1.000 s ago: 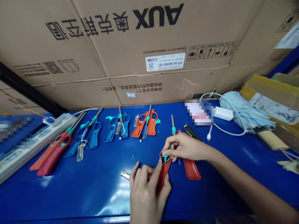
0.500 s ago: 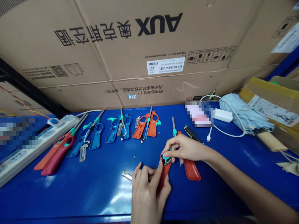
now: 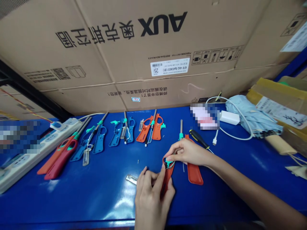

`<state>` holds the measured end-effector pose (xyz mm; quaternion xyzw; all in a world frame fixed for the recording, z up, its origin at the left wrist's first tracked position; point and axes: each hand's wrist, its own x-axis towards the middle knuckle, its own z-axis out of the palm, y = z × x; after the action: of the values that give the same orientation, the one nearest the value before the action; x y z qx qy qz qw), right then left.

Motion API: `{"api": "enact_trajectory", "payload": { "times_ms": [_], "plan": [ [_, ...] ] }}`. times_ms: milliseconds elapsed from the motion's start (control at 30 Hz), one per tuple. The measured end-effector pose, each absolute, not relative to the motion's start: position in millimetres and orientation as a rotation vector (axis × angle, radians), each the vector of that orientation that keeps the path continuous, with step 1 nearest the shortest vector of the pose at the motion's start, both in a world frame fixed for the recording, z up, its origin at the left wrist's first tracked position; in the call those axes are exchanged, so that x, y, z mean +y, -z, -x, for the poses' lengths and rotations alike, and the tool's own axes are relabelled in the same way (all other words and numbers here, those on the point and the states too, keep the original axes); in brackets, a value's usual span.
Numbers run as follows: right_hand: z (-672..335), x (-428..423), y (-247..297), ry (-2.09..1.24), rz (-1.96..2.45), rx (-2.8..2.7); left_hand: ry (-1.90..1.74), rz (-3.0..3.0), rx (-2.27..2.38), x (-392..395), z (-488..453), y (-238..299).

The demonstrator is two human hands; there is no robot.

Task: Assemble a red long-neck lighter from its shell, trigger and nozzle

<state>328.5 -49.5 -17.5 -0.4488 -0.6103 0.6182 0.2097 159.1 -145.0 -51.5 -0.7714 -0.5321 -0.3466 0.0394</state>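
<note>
Between my hands lies a red lighter casing half [image 3: 169, 175] with black and white parts inside. My left hand [image 3: 152, 195] is closed around the casing's lower part, its index fingertip at the inner parts. The thumb and finger of my right hand [image 3: 185, 153] pinch a green trigger [image 3: 168, 162] at the casing's upper part. A metal lighter tube with a green collar [image 3: 181, 135] shows just behind my right hand. Under that hand's wrist lies the other red casing half [image 3: 194, 174]. A clear fuel tank [image 3: 131, 179] sits left of my left hand, partly hidden by it.
Opened blue lighters [image 3: 98, 140] and an opened orange lighter [image 3: 157, 129] lie behind, beside two closed red lighters [image 3: 59, 159] and a power strip [image 3: 21, 159]. A small screw [image 3: 138, 161], a screwdriver [image 3: 198, 138], a charger [image 3: 229, 118] and an umbrella [image 3: 254, 115] are on the blue table.
The casing between my hands has shifted slightly left. The lighter tube has tilted and moved a little right, and the other casing half has shifted slightly left.
</note>
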Motion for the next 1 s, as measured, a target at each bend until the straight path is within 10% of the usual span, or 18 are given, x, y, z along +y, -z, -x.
{"api": "enact_trajectory", "payload": {
  "times_ms": [667,1000],
  "plan": [
    [-328,-55,8,-1.022,1.244,-2.207,1.069,2.359,-1.652,-145,-158,55],
    [-344,-46,7,-1.497,1.178,-2.075,1.088,2.396,-1.676,-146,-160,52]
  ]
}}
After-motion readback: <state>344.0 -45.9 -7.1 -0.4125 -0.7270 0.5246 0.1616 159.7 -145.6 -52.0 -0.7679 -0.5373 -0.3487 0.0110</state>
